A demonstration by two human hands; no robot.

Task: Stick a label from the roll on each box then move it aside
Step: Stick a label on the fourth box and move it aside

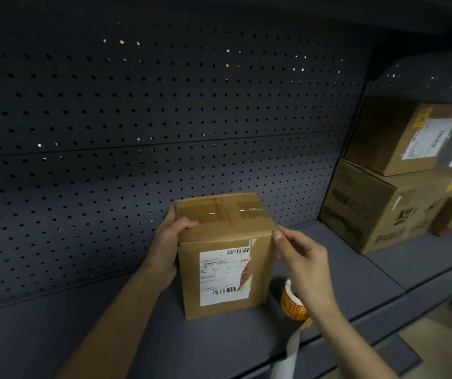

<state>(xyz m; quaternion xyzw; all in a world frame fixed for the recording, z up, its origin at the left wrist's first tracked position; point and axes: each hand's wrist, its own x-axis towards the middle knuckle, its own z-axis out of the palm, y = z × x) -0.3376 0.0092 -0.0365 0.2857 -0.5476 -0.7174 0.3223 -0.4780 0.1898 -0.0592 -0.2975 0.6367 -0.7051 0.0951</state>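
From the head camera, the cardboard box (224,258) stands upright on the dark grey metal shelf (104,337). Its long axis runs up and down, its taped top faces up, and the side with the white shipping sticker is turned toward the person. That sticker is torn along its right edge, and glossy clear tape crosses the top flaps over faint red print.

The left hand (168,242) grips the box's upper left edge, with the thumb hooked over the top and the fingers wrapped round the far side. The right hand (305,262) is at the upper right corner, thumb tip against the edge and fingers curled. I can't tell whether it pinches anything.

The label roll (291,303), yellow with red print, sits on the shelf just right of the box, partly hidden under the right wrist. A strip of white backing paper (290,351) trails from it over the shelf's front lip.

Behind is a dark perforated back panel (137,119). Well off to the right, a small brown carton (394,140) with a white sticker rests on a larger printed carton (375,212).
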